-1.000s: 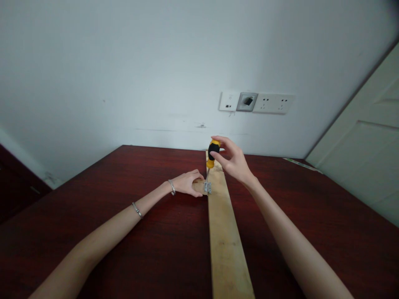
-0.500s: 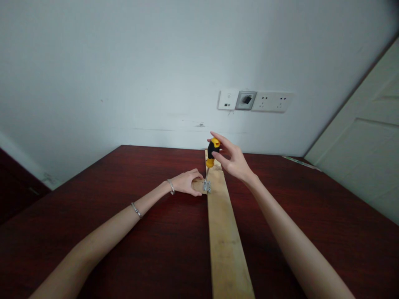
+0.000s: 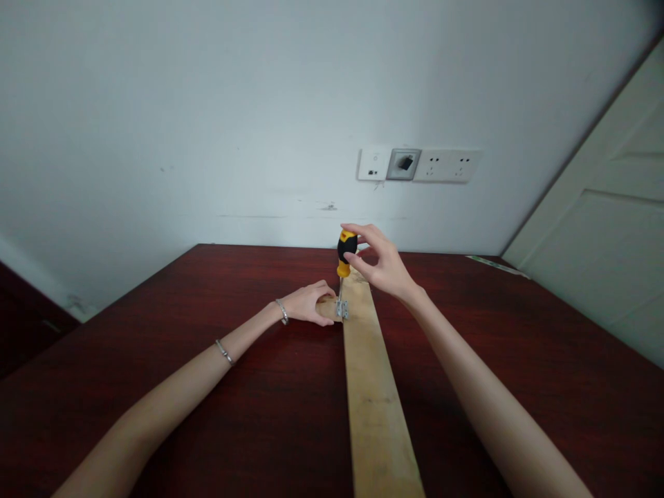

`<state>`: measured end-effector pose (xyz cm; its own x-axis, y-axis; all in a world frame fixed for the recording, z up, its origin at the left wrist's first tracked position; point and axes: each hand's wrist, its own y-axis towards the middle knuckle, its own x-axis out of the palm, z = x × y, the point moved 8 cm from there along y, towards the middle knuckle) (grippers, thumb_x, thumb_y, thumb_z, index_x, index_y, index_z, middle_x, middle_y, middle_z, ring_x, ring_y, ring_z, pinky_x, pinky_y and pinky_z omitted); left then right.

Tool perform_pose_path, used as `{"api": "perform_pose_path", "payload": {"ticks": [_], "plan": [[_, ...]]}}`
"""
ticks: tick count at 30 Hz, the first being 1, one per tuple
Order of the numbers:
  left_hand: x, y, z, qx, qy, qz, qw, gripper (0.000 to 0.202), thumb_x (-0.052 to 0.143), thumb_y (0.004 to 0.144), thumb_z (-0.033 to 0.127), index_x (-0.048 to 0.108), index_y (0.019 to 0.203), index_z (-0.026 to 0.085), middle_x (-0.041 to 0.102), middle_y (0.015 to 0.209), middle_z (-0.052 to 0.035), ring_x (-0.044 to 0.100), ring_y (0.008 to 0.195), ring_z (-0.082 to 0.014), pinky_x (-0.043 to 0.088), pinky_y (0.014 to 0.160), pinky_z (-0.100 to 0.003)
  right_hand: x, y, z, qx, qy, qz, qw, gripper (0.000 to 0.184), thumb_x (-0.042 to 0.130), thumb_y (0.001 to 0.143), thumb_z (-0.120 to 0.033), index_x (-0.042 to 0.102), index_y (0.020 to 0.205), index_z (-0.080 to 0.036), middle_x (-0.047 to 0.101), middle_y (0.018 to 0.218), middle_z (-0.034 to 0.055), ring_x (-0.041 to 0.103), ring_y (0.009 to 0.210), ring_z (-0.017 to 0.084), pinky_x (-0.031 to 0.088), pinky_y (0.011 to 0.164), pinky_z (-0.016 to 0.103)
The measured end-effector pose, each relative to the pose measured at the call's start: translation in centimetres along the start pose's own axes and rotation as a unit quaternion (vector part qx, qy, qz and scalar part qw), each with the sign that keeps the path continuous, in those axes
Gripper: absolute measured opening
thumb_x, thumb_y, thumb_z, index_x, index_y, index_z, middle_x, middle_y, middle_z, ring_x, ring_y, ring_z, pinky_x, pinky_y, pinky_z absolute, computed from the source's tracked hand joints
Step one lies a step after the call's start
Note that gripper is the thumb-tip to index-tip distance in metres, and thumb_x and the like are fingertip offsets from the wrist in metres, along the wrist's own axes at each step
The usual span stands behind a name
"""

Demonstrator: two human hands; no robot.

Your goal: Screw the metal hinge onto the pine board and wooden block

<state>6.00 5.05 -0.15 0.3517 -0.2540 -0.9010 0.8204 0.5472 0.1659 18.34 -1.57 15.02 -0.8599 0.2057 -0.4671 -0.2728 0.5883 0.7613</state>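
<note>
My right hand [image 3: 386, 265] grips the yellow and black handle of a screwdriver [image 3: 346, 249] between thumb and fingers. The shaft points down, its tip at a small metal hinge [image 3: 342, 309]. That hinge lies across the joint between a short wooden block [image 3: 326, 309] and a long wooden board [image 3: 376, 387]. Thumb and fingers of my left hand [image 3: 307, 304] are closed around the block from the left, pressing near the board's edge. Any screw under the tip is too small to make out.
Everything rests on a dark red wooden table [image 3: 249, 422] against a white wall [image 3: 218, 104]. Wall sockets [image 3: 447, 166] sit above the back edge. On the right stands a pale panelled door [image 3: 612, 228], with a thin printed strip [image 3: 498, 266] near it on the table.
The screwdriver has gone from leaning right to nearly upright, its handle shifting slightly left with my right hand, whose fingers have turned around the handle's top. My left hand keeps its hold.
</note>
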Motion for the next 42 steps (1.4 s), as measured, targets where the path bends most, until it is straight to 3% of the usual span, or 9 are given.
{"api": "perform_pose_path", "payload": {"ticks": [7,14,21,27,34,39,42], "plan": [[-0.1,0.0,0.1,0.0,-0.001,0.0,1.0,0.06,0.076,0.062,0.048,0.056,0.112,0.02,0.052,0.102,-0.0044,0.057,0.087,-0.0201,0.046,0.08,-0.033,0.1,-0.1,0.2,-0.002,0.002,-0.001,1.0,0.053,0.057,0.082,-0.022,0.048,0.133,-0.033,0.051,0.106,0.0054,0.055,0.096,0.019,0.058,0.071,0.032],[-0.1,0.0,0.2,-0.002,-0.006,0.002,1.0,0.058,0.077,0.062,0.045,0.057,0.111,0.021,0.053,0.102,-0.0038,0.057,0.087,-0.0199,0.046,0.081,-0.033,0.6,-0.1,0.5,0.024,0.039,-0.012,0.999,0.056,0.058,0.08,-0.023,0.045,0.133,-0.032,0.05,0.127,0.0064,0.058,0.096,0.019,0.059,0.071,0.034],[-0.2,0.0,0.3,0.0,-0.017,-0.002,1.0,0.058,0.077,0.062,0.042,0.057,0.112,0.021,0.053,0.103,-0.0045,0.057,0.09,-0.021,0.046,0.082,-0.035,0.9,0.0,0.6,0.029,0.043,-0.042,0.998,0.061,0.054,0.08,-0.018,0.041,0.137,-0.033,0.05,0.134,0.0034,0.058,0.098,0.019,0.058,0.076,0.034],[-0.3,0.1,0.5,-0.008,-0.023,-0.01,1.0,0.055,0.076,0.063,0.041,0.056,0.111,0.02,0.053,0.107,-0.0054,0.057,0.093,-0.0224,0.045,0.082,-0.035,0.7,0.0,0.4,0.019,0.001,-0.003,1.0,0.052,0.066,0.078,-0.031,0.049,0.127,-0.033,0.052,0.123,0.0058,0.056,0.09,0.019,0.059,0.066,0.033],[-0.4,0.2,0.7,-0.009,-0.024,-0.007,1.0,0.053,0.075,0.063,0.04,0.056,0.108,0.019,0.059,0.105,-0.0055,0.057,0.094,-0.0229,0.044,0.084,-0.035,1.1,-0.2,-0.8,0.013,0.01,-0.062,0.998,0.06,0.051,0.082,-0.016,0.039,0.138,-0.034,0.05,0.131,0.0052,0.058,0.091,0.018,0.058,0.072,0.034],[-0.6,0.1,0.9,-0.022,-0.038,-0.01,0.999,0.052,0.075,0.063,0.039,0.056,0.107,0.019,0.061,0.104,-0.0053,0.058,0.093,-0.023,0.044,0.082,-0.034,0.6,-0.3,-0.2,0.01,-0.012,-0.01,1.0,0.051,0.063,0.081,-0.027,0.049,0.13,-0.031,0.052,0.116,0.0067,0.056,0.089,0.018,0.059,0.07,0.034],[-0.6,0.1,0.9,-0.026,-0.039,-0.007,0.999,0.052,0.075,0.062,0.039,0.056,0.106,0.018,0.061,0.103,-0.0055,0.059,0.091,-0.0231,0.045,0.081,-0.034,0.6,-0.4,-0.2,0.025,-0.004,-0.012,1.0,0.055,0.066,0.078,-0.029,0.048,0.13,-0.029,0.05,0.117,0.0075,0.056,0.09,0.018,0.06,0.069,0.033]]}}
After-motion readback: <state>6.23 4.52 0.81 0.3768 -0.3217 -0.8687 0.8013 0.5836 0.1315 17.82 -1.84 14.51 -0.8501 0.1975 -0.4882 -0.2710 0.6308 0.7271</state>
